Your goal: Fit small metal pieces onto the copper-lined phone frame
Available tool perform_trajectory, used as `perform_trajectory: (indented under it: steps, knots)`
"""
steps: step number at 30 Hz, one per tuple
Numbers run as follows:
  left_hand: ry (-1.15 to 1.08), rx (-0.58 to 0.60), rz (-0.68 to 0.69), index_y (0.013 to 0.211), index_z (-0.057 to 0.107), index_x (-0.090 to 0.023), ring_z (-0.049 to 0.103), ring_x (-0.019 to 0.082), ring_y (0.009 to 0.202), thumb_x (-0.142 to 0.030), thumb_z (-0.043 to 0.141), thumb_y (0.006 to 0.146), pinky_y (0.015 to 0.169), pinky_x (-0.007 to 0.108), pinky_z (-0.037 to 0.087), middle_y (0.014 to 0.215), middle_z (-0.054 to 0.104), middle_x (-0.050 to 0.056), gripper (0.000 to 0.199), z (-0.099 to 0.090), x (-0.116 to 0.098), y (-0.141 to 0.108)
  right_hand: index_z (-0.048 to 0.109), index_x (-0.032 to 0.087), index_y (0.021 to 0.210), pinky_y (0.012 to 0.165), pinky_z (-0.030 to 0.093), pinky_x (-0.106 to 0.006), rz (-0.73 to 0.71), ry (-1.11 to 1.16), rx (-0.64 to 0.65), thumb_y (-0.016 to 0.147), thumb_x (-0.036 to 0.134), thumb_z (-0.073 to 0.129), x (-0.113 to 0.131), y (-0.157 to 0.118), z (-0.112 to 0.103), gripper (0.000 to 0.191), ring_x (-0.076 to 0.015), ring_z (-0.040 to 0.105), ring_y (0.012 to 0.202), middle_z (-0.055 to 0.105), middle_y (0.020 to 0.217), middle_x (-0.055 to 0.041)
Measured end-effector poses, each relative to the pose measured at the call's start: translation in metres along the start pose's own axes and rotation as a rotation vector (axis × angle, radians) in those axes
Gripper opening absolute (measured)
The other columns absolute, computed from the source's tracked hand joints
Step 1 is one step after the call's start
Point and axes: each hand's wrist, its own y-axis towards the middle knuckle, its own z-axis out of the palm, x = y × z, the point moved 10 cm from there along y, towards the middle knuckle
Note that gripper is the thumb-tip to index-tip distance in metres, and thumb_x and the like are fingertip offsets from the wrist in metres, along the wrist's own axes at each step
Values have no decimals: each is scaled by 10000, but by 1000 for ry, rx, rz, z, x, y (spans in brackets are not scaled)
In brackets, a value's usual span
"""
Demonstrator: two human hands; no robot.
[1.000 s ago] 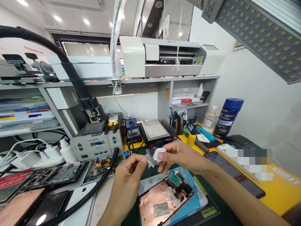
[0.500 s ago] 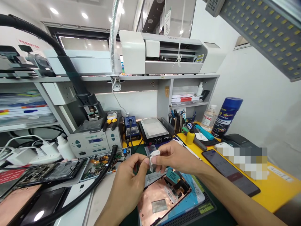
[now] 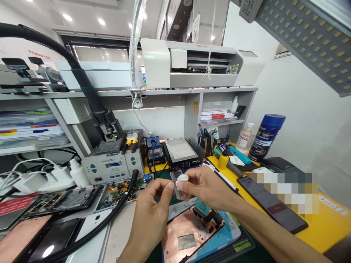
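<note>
Above the workbench, my right hand (image 3: 204,184) pinches a small white round piece (image 3: 182,178) between thumb and fingers. A pale greyish strip hangs below it; I cannot tell its kind. Close on the left, my left hand (image 3: 152,204) has thumb and forefinger pressed together beside the strip. Whatever it holds is too small to make out. Beneath both hands lies a copper-coloured device panel (image 3: 178,232), with a teal label and black parts at its upper right corner. It rests on a blue-and-white sheet (image 3: 216,243) over a dark mat.
A phone (image 3: 271,204) lies on the yellow surface at right. Behind the hands stand a hot plate (image 3: 182,155) and a grey rework station (image 3: 109,166). A black hose (image 3: 109,219) crosses the left side, past a tray of circuit parts (image 3: 115,195). A spray can (image 3: 264,140) stands far right.
The view has shifted slightly. The white round piece has turned a little in my right hand, and a small gap has opened between the fingertips of my two hands.
</note>
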Motion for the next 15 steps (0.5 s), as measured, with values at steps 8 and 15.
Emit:
perform_trajectory:
  steps: [8,15]
  knots:
    - [-108,-17,0,834,736,-198,620,192,769,-428,622,882,737,272,447,801,726,16,261,2,-1,0,688,112,780,634,550,-289,-122,37,-151,900,319,609,6,1,-6,252,-181,653,658,675,681,-54]
    - [-129,-138,-9,768,695,-203,586,174,746,-470,642,859,712,255,416,718,668,-11,287,-8,5,-3,674,119,764,630,550,-283,-167,11,-315,912,398,614,13,-2,-24,321,-174,657,641,694,682,-55]
